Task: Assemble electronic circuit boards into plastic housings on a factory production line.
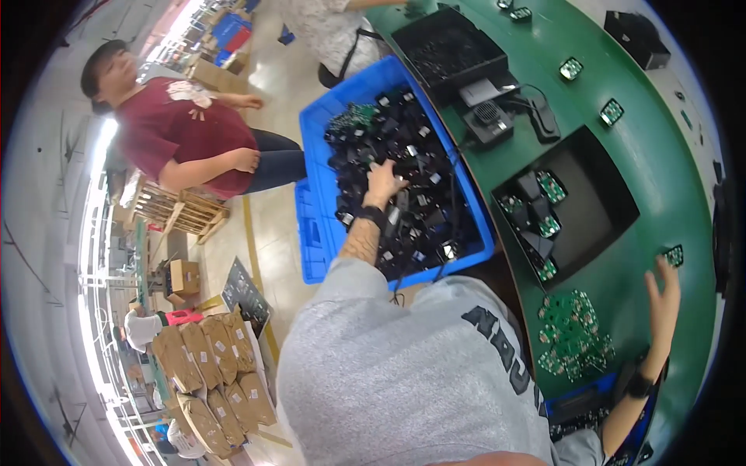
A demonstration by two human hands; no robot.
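Observation:
My left hand (381,185) reaches into a large blue crate (312,128) filled with black plastic housings (423,182). Its fingers are spread among the housings, and I see nothing held in them. Over the green table, my right hand (664,299) has its fingers stretched out and apart. Their tips are beside a small black housing with a green circuit board (673,256) near the far right edge. Whether they touch it, I cannot tell. Some green boards (354,116) also lie on the pile in the crate.
On the green table (579,101) stand a black tray (598,213) with several board-filled housings, a pile of loose circuit boards (573,334), a black device (488,123) and another black bin (451,54). A person in a maroon shirt (183,128) stands left of the crate.

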